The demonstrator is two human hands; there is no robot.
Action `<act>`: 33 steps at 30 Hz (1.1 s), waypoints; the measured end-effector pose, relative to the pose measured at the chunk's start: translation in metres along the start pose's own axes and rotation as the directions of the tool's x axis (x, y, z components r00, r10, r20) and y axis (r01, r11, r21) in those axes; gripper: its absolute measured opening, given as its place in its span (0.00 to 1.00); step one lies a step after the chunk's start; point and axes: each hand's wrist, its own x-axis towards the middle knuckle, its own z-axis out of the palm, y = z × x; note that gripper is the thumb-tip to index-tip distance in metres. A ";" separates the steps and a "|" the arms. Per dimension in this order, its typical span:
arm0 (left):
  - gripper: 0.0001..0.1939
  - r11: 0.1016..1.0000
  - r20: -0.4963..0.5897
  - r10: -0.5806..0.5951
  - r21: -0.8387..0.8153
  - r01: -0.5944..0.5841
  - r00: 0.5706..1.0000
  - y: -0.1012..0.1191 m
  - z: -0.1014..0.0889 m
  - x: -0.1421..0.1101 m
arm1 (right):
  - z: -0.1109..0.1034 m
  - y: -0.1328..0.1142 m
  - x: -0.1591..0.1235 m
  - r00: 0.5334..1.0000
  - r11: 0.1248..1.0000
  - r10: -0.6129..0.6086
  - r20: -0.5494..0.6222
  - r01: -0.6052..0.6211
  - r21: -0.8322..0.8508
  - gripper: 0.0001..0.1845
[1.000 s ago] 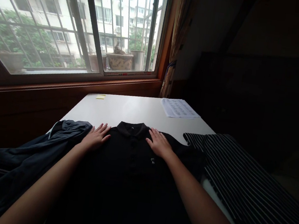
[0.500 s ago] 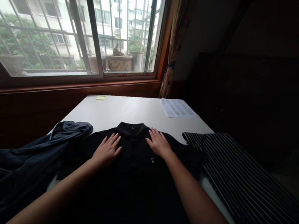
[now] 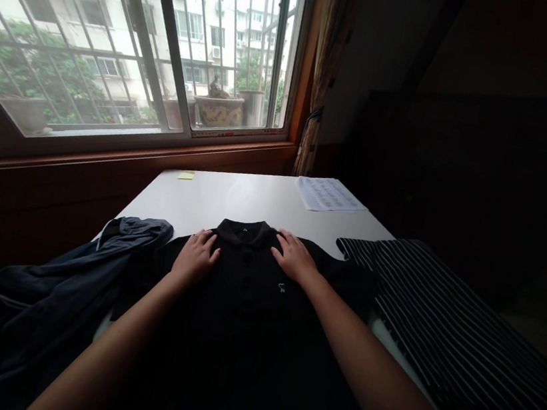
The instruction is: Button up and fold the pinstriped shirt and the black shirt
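Observation:
A black polo shirt (image 3: 242, 322) lies face up on the white table (image 3: 249, 198), collar toward the window. My left hand (image 3: 196, 257) rests on the shirt's shoulder just left of the collar, fingers bent at the tips against the cloth. My right hand (image 3: 294, 256) lies flat on the other shoulder, right of the collar and above a small white chest logo (image 3: 281, 288). Neither hand holds anything.
A dark blue jacket (image 3: 55, 290) is heaped at the table's left edge. A black-and-white striped garment (image 3: 444, 322) lies to the right. Printed paper sheets (image 3: 329, 194) and a yellow sticky note (image 3: 186, 175) sit at the far side, under a barred window (image 3: 133, 45).
My left hand moved from the jacket's edge rightward onto the shirt, then up beside the collar, its fingers curling. My right hand stayed by the collar.

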 end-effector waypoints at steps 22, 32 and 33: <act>0.29 0.999 -0.045 0.048 0.004 -0.048 0.998 -0.006 0.013 0.037 | 0.004 0.018 0.019 0.998 0.999 0.011 -0.069 -0.014 -0.045 0.29; 0.30 0.999 -0.037 0.040 -0.004 -0.040 0.999 -0.010 0.020 0.057 | 0.009 0.032 0.045 0.999 0.999 -0.009 -0.037 0.007 -0.050 0.30; 0.30 0.999 -0.037 0.039 -0.005 -0.039 0.999 -0.011 0.021 0.060 | 0.009 0.033 0.048 0.999 0.999 -0.011 -0.035 0.009 -0.051 0.30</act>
